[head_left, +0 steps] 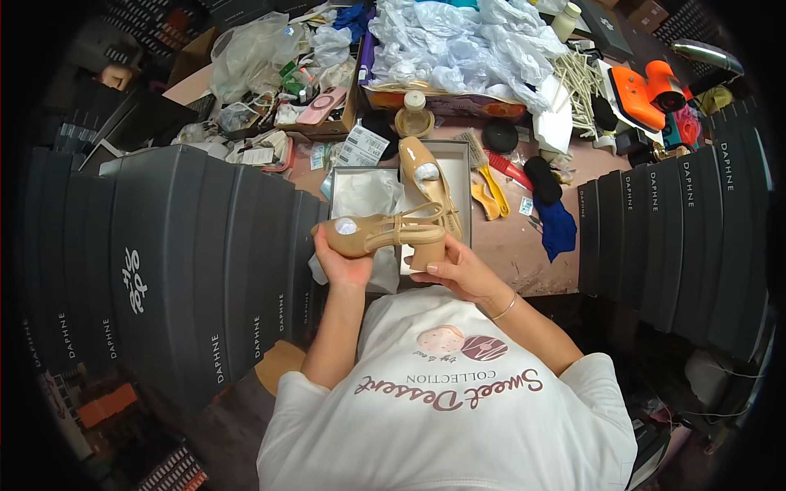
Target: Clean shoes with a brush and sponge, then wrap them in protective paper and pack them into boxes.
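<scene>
A tan heeled slingback shoe [372, 236] lies sideways across both my hands, toe to the left and block heel to the right. My left hand [340, 258] is wrapped under its toe end. With the fingers of my right hand [460, 268] I grip the block heel. White stuffing shows in the shoe's opening. Just beyond it, the matching tan shoe [426, 180] rests in an open shoebox [461, 154], its lower part partly hidden behind the held shoe. Beside that, to the left, white tissue paper [364, 192] lies in a second grey-edged box part [337, 182].
Stacks of dark shoeboxes [176, 245] wall in the left side, and more boxes [679, 221] stand at the right. A yellow-handled brush [493, 182], a blue cloth [559, 231] and a clear bottle [414, 119] lie around. Farther back is a carton of white crumpled plastic [458, 49].
</scene>
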Tool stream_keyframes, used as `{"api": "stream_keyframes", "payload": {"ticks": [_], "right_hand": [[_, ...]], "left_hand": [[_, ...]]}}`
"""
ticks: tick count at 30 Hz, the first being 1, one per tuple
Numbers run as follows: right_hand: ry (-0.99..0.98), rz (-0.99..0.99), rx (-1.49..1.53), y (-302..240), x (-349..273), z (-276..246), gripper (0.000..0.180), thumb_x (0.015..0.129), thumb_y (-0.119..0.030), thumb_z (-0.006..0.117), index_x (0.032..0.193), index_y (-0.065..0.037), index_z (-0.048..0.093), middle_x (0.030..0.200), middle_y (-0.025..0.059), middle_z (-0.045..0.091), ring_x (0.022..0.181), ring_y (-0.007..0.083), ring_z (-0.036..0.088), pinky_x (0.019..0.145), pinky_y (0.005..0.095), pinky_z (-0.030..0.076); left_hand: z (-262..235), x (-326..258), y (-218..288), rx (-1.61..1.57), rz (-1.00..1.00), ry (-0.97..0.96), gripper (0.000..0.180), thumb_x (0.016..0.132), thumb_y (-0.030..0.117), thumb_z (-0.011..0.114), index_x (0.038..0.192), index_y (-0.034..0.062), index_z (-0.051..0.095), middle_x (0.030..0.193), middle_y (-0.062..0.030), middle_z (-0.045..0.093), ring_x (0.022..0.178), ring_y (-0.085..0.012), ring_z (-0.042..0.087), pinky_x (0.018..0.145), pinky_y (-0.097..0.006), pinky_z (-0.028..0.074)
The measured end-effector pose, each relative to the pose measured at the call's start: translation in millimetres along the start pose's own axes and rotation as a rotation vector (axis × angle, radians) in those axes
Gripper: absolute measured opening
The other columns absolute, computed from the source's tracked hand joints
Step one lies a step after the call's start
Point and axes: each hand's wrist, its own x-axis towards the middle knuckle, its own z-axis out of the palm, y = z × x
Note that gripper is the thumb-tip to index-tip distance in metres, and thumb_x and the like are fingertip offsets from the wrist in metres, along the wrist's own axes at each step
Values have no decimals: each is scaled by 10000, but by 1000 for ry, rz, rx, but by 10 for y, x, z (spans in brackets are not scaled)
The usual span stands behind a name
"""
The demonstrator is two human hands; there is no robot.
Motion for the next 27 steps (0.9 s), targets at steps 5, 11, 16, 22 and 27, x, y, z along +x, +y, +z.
{"api": "stream_keyframes", "payload": {"ticks": [5, 11, 16, 22, 27], "right_hand": [[49, 26, 11, -11, -24, -32, 646, 857, -139, 663, 1398, -93, 312, 1243, 67, 493, 1117, 190, 537, 896, 383, 522], [77, 16, -31, -50, -90, 38, 652, 846, -136, 667, 1398, -82, 325, 1204, 60, 511, 1054, 161, 546, 865, 363, 529], [29, -99, -170, -129, -162, 112, 726, 817, -58, 655, 1433, -61, 269, 1222, 69, 496, 1045, 170, 540, 854, 360, 521], [43, -184, -338, -204, -313, -362, 852, 777, -194, 725, 1451, -56, 223, 1383, 142, 394, 1251, 264, 432, 1030, 436, 376], [-84, -268, -1504, -540, -373, 100, 943, 723, -392, 755, 1444, -64, 244, 1402, 227, 352, 1272, 374, 404, 1037, 423, 352]], "left_hand": [[-69, -37, 16, -2, -111, -26, 570, 907, 452, 398, 1318, 57, 371, 1320, -182, 423, 1210, -377, 421, 1010, -586, 327], [-229, -54, -74, -50, -200, -18, 568, 915, 432, 376, 1328, 41, 368, 1339, -199, 413, 1225, -375, 414, 1018, -568, 333], [-217, -50, -33, 69, -178, -184, 566, 917, 486, 379, 1294, 68, 439, 1315, -143, 475, 1209, -317, 461, 1001, -505, 380], [0, -113, 7, 60, 32, -252, 493, 945, 475, 390, 1245, 91, 468, 1227, -75, 534, 1158, -225, 500, 992, -405, 391], [-10, -384, -300, 191, 42, -288, 489, 973, 434, 378, 1296, 71, 426, 1253, -78, 510, 1178, -216, 484, 1027, -386, 359]]}}
